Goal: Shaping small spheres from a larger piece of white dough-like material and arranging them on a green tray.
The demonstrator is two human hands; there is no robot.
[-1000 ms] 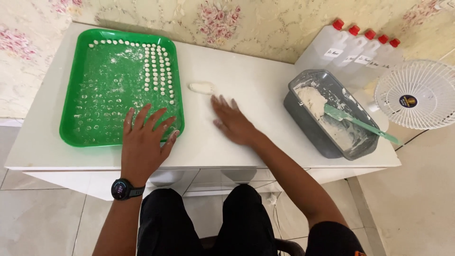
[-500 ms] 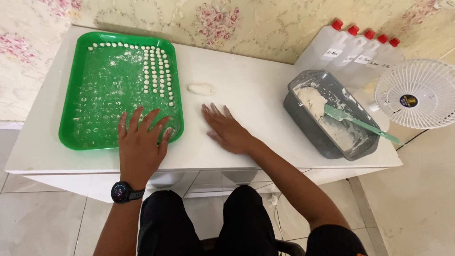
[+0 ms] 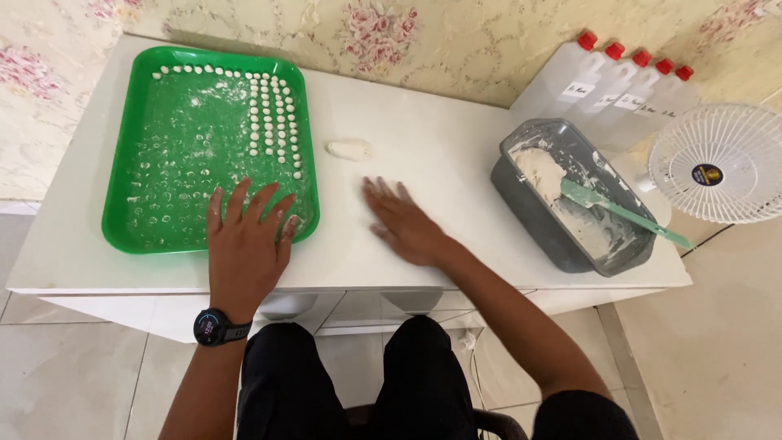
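Dough piece (image 3: 349, 149), long axis left-right

Five white-labelled, red-capped translucent jugs (image 3: 619, 81) line the table's far-right corner.

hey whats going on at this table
A seated person has both hands flat and open. The left hand rests on the near edge of a green tray that holds rows of small white dough balls. The right hand lies on the white table, just short of a small lump of dough. At the right, a grey tub holds more dough and a green spatula. Neither hand holds anything.
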